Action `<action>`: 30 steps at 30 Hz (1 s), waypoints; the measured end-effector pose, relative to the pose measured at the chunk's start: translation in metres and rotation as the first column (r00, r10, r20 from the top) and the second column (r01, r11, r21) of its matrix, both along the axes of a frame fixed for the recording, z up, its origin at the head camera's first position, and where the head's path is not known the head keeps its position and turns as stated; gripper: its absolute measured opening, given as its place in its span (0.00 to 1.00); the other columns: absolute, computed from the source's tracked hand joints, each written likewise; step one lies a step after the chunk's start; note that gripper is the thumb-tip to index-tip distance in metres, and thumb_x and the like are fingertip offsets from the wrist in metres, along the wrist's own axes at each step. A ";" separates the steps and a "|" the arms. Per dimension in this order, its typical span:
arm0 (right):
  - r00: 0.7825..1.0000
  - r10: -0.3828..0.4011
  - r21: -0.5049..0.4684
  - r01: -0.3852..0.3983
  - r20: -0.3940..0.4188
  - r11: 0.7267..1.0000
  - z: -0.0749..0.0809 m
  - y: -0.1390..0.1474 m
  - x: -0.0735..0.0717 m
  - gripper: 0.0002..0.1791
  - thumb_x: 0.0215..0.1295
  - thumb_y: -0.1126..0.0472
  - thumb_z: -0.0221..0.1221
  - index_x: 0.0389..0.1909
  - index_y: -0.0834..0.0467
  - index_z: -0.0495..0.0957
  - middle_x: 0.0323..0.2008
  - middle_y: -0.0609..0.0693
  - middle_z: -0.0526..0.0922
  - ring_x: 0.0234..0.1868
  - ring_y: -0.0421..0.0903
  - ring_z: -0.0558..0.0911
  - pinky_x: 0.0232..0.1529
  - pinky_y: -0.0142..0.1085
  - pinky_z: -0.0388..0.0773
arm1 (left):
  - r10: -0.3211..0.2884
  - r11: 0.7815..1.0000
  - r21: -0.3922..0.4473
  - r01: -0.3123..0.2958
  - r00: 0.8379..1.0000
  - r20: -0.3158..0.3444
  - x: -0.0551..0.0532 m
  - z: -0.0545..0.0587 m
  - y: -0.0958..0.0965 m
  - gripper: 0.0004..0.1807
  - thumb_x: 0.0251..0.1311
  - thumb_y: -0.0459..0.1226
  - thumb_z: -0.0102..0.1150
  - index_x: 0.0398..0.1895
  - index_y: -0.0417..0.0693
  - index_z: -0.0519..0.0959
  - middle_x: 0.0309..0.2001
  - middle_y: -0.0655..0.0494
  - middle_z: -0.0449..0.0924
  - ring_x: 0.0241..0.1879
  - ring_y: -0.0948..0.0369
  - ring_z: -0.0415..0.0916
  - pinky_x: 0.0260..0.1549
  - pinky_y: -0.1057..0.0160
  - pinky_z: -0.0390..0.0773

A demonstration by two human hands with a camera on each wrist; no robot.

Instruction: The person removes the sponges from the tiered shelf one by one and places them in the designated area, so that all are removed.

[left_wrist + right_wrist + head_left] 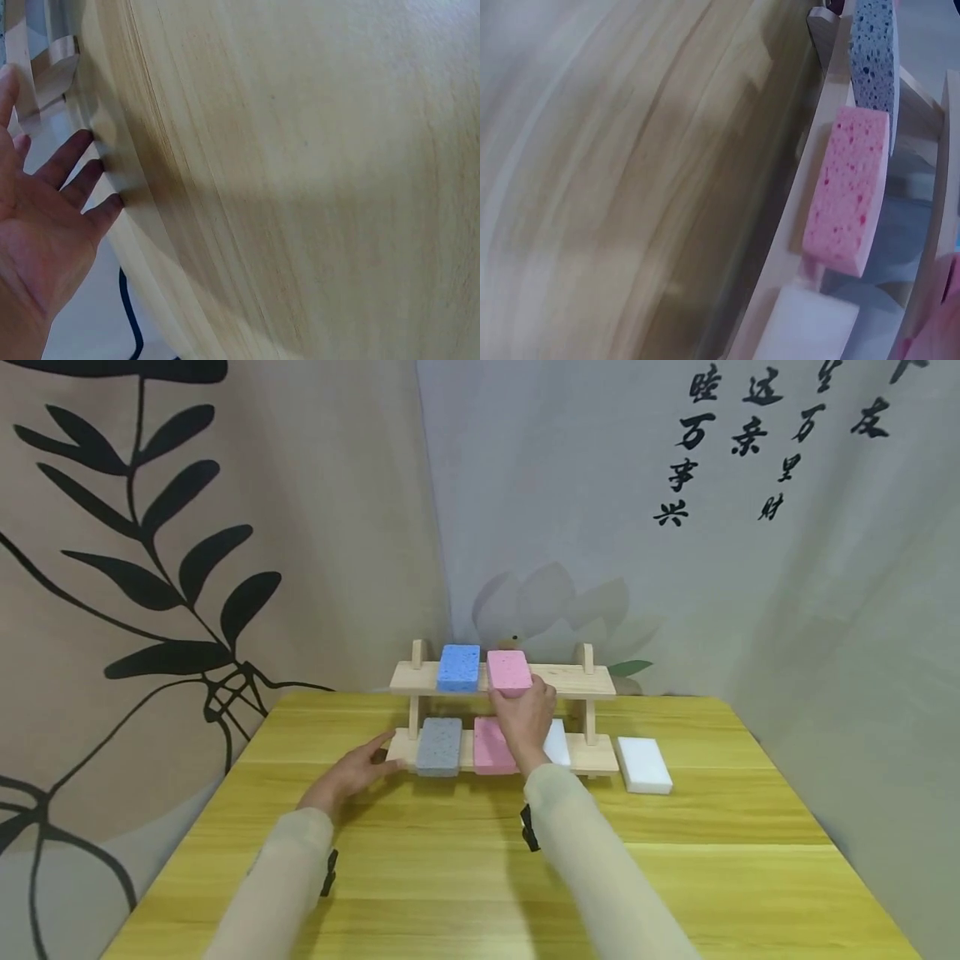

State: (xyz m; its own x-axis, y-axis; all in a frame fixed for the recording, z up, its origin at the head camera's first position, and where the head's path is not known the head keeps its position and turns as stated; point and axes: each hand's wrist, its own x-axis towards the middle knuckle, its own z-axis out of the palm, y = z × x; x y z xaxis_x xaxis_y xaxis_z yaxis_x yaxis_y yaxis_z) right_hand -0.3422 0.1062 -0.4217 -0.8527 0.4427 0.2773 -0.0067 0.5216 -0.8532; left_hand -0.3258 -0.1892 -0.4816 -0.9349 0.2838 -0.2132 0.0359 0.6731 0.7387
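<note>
head view first: the right grip (525, 716) pinches a pink sponge (508, 672) at the upper shelf (570, 679), just beside a blue sponge (459, 668); whether it rests there, one cannot tell. the wooden rack (590, 718) stands near the far edge of the surface (420, 877). on the lower shelf (592, 756), a grey sponge (438, 747) sits leftmost, then a second pink sponge (491, 747), then a white block (557, 743) partly hidden by the right grip. a loose white block (645, 766) lies toward the surface's far right corner. and the left grip (358, 774), fingers extended, is at the lower shelf's left end!

over to the left wrist: fingers spread, holding nothing, by the surface's edge.

right wrist now: the second pink sponge, up close, between the grey sponge and the white block.
</note>
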 end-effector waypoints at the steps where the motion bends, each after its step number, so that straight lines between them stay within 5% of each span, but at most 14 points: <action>1: 1.000 0.008 -0.010 -0.008 -0.006 1.000 0.000 0.002 0.001 0.43 0.53 0.45 0.72 0.63 0.65 0.68 0.52 0.59 0.72 0.53 0.53 0.70 0.53 0.47 0.70 | -0.001 1.000 0.001 0.001 1.000 0.000 0.000 0.000 0.000 0.46 0.67 0.60 0.55 0.81 0.58 0.45 0.72 0.34 0.59 0.70 0.38 0.58 0.63 0.36 0.61; 19: 0.987 0.110 -0.107 -0.123 -0.120 0.987 0.002 0.031 0.025 0.44 0.55 0.44 0.71 0.65 0.64 0.66 0.57 0.57 0.68 0.54 0.51 0.70 0.56 0.45 0.71 | -0.021 1.000 -0.002 0.021 1.000 0.009 -0.002 0.004 -0.002 0.48 0.67 0.60 0.54 0.81 0.55 0.44 0.72 0.30 0.57 0.70 0.35 0.56 0.62 0.35 0.62; 30: 0.978 0.112 -0.072 -0.127 -0.175 0.989 -0.011 0.089 0.052 0.41 0.56 0.49 0.72 0.65 0.63 0.65 0.53 0.58 0.70 0.51 0.52 0.70 0.49 0.42 0.68 | -0.029 1.000 0.000 0.029 1.000 0.006 -0.001 0.001 0.000 0.48 0.67 0.61 0.54 0.81 0.56 0.44 0.72 0.30 0.55 0.70 0.35 0.54 0.62 0.34 0.61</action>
State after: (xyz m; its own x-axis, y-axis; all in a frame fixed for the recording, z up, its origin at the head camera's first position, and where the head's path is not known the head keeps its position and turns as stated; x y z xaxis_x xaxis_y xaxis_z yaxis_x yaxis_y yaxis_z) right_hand -0.2897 0.1957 -0.4323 -0.8443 0.3680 0.3894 -0.2132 0.4360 -0.8743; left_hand -0.3266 -0.1895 -0.4803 -0.9248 0.3110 -0.2191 0.0509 0.6719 0.7389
